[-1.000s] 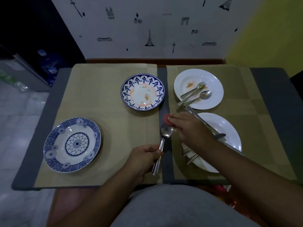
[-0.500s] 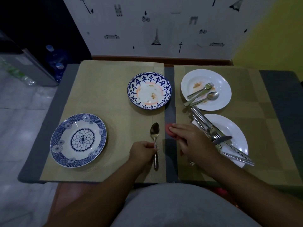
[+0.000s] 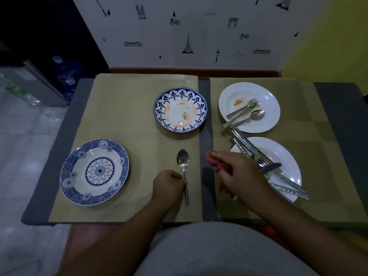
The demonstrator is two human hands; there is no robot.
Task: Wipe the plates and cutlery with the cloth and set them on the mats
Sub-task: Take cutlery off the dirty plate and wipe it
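on the tan mat (image 3: pixel 123 116) the left hand (image 3: pixel 169 184) pinches the handle of the spoon (image 3: pixel 183 162), apparently to set it down, while the right hand (image 3: pixel 241 172) clutches the red cloth (image 3: pixel 216 163), likely for further wiping.

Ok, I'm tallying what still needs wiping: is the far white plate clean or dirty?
Dirty. The far white plate shows orange-brown food smears, and a fork and a spoon lie across it.

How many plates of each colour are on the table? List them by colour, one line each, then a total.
Blue-patterned plates: 2
White plates: 2
Total: 4
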